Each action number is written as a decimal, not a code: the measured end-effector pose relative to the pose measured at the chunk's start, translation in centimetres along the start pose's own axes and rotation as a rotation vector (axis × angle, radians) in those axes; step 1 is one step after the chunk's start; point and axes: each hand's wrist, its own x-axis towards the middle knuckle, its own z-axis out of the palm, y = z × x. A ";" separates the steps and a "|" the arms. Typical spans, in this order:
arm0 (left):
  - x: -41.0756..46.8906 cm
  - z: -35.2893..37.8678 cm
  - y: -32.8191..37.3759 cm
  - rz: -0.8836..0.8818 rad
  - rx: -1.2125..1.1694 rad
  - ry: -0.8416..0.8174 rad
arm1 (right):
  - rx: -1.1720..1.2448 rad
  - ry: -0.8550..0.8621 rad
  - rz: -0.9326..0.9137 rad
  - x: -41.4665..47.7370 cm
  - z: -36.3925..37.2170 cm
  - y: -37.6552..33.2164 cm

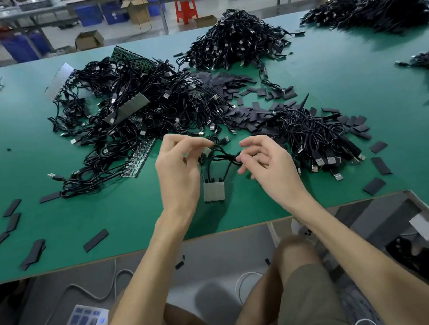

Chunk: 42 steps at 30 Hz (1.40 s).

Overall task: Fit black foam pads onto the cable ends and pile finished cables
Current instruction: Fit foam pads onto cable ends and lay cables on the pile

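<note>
- L hand (178, 166): raised above the green-topped table (16, 138). Thumb & index fingertip pinch the silver plug end of a short black cable bundle (218, 157); other fingers loosely curled.
- R hand (267, 164): just right of the L hand, fingers curled. Thumb & fingertips pinch the same bundle at its opp. end.
- Cable bundle: spans the gap btwn both hands, near the table's front edge. Three leads drop from it to a small grey rectangular board (213, 191), which hangs below the hands, btwn the wrists.
- Large tangled heap of black USB cables (134, 110): on the table behind the L hand. Green circuit strips (141, 157) & a grey panel (127, 108) are mixed in.
- Smaller heap of black cables (313, 139): just right of the R hand, USB plugs pointing toward the front edge.
- Flat black foam pads (225, 80): loose layer btwn & behind the two heaps. A single foam pad (96, 239) lies front-left w/ others nearby; a few more lie front-right.
- Far cable mound (236, 38): rear centre of the table. Second far mound (372, 8): rear right.
</note>
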 end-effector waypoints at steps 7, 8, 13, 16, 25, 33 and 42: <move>0.5 1.1 1.3 0.099 -0.071 0.044 | 0.034 -0.053 0.002 0.1 0.0 0.2; 0.4 1.4 1.3 0.098 -0.072 0.041 | 0.025 -0.080 0.004 0.1 0.0 0.2; -0.7 2.1 1.8 -0.016 -0.188 -0.275 | 0.066 -0.169 0.015 0.3 -0.1 0.4; -1.4 1.7 1.4 -0.046 -0.204 -0.400 | -0.006 -0.190 0.010 0.3 -0.2 0.4; -3.0 0.0 -1.0 -0.139 0.099 -0.404 | 0.220 0.064 0.066 0.5 -0.8 0.5; -2.9 0.1 -0.3 0.108 0.331 -0.426 | 0.390 0.142 0.044 0.6 -1.1 -0.1; -0.9 0.7 -3.3 0.001 0.729 -0.494 | 0.383 0.160 0.041 0.6 -1.3 -0.1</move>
